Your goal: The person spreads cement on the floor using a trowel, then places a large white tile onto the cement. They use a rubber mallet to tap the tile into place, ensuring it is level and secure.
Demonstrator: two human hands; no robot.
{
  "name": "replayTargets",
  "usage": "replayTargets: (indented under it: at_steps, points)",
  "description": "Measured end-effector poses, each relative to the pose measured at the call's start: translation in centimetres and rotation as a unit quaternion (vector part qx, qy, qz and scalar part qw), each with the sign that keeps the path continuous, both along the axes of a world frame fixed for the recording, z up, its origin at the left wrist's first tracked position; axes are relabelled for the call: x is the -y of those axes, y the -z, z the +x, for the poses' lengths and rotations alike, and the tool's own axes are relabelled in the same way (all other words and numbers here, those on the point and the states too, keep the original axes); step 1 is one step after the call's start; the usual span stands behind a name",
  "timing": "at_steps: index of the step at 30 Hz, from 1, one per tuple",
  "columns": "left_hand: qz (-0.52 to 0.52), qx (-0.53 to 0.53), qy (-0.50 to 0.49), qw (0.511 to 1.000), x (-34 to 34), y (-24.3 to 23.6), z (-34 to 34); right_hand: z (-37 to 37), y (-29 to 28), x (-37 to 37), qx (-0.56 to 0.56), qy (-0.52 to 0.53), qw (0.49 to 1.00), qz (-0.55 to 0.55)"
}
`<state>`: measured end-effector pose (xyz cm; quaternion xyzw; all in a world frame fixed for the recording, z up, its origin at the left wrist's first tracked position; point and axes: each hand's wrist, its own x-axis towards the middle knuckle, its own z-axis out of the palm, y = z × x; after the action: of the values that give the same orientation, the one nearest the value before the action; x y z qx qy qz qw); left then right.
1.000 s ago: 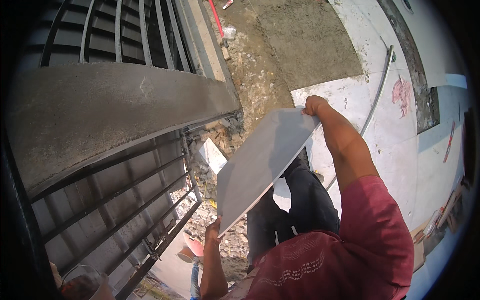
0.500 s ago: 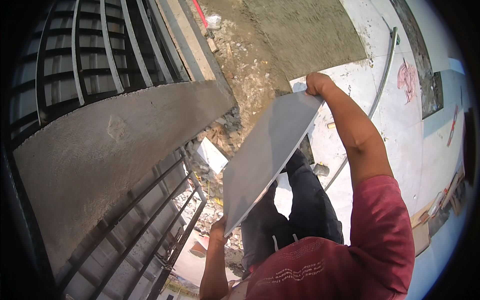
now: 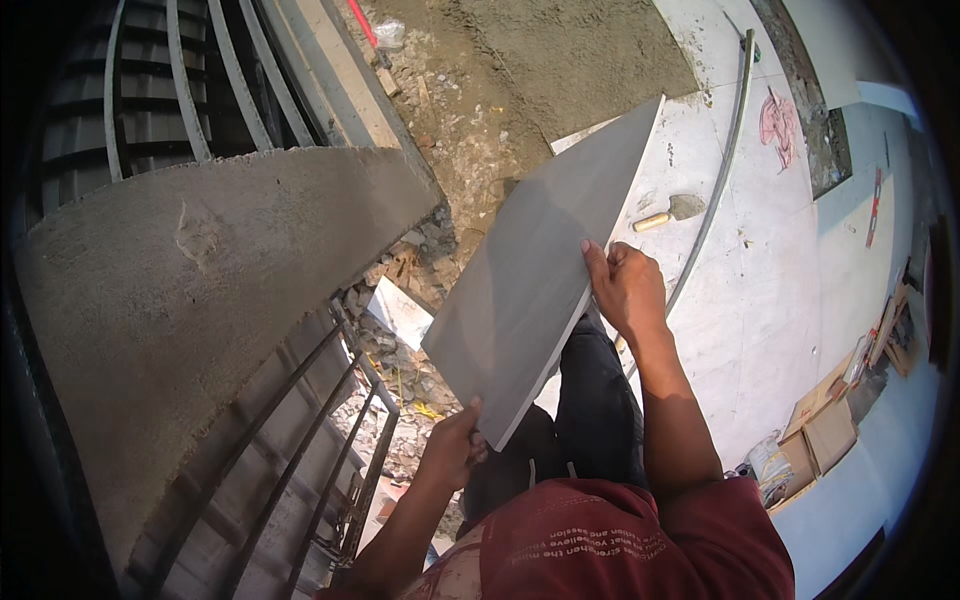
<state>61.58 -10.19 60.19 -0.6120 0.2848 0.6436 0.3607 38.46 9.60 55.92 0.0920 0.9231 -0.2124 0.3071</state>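
Holding a large grey tile (image 3: 540, 270) tilted between both hands, above the rubble beside the curved concrete ledge (image 3: 200, 300).

Left hand (image 3: 455, 445) pinches its near bottom corner, fingers closed on the edge; right hand (image 3: 625, 290) clasps the right edge midway, thumb on top, the trowel (image 3: 668, 213) lying beyond on the white floor (image 3: 780, 300).
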Motion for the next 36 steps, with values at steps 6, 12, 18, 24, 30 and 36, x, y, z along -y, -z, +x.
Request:
replayTargets:
  at_steps: [6, 12, 18, 24, 30, 36]
  points:
    - [0.019, -0.104, 0.186, 0.977, -2.0, -1.0, -4.9, -2.3, 2.1, -3.1, -0.076, 0.036, 0.991, 0.102]
    - [-0.161, -0.239, 0.242, 0.927, 1.4, 7.5, -6.9, -3.3, 3.9, -7.7, -0.087, 0.143, 0.984, 0.063]
    - [-0.312, -0.033, 0.645, 0.697, 6.3, 35.7, -0.9, -5.8, 4.0, -8.6, -0.061, 0.250, 0.965, -0.045]
    - [-0.118, -0.036, 0.593, 0.795, 6.1, 44.6, 0.8, -6.9, 3.9, -9.9, -0.102, 0.210, 0.972, -0.031]
    - [-0.213, -0.082, 0.528, 0.818, 3.4, 42.4, 2.2, -8.9, 2.9, -13.1, 0.042, 0.154, 0.987, -0.019]
    - [-0.265, -0.041, 0.440, 0.857, 2.0, 38.5, 3.1, -10.4, 2.7, -17.6, 0.047, 0.253, 0.960, -0.112]
